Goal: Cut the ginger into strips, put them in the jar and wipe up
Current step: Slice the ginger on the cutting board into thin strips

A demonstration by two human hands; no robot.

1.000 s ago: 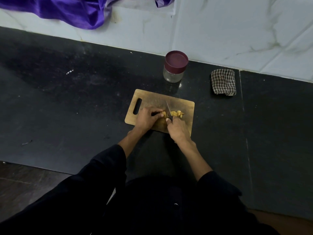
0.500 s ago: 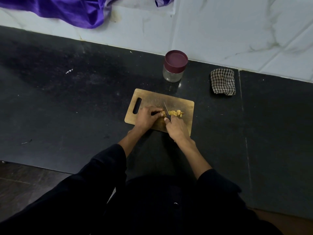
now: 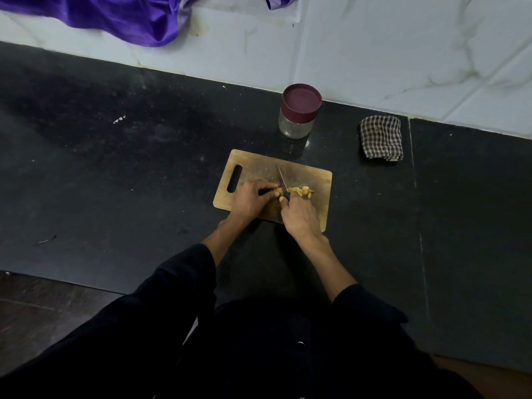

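I see a matt, scuffed wooden cutting board on a dark, speckled stone surface. The jar is clear glass with a smooth maroon plastic lid. The checked cloth looks woven; the purple fabric is glossy satin.

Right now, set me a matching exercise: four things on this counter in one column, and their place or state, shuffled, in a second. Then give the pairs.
Things:
1. jar
2. checked cloth
3. knife
4. cut ginger

Place or state:
A. gripped in the right hand
B. folded, lying near the wall, right of the board
C. lid on, standing behind the cutting board
D. piled on the board, right of the blade

Pairs: 1-C, 2-B, 3-A, 4-D
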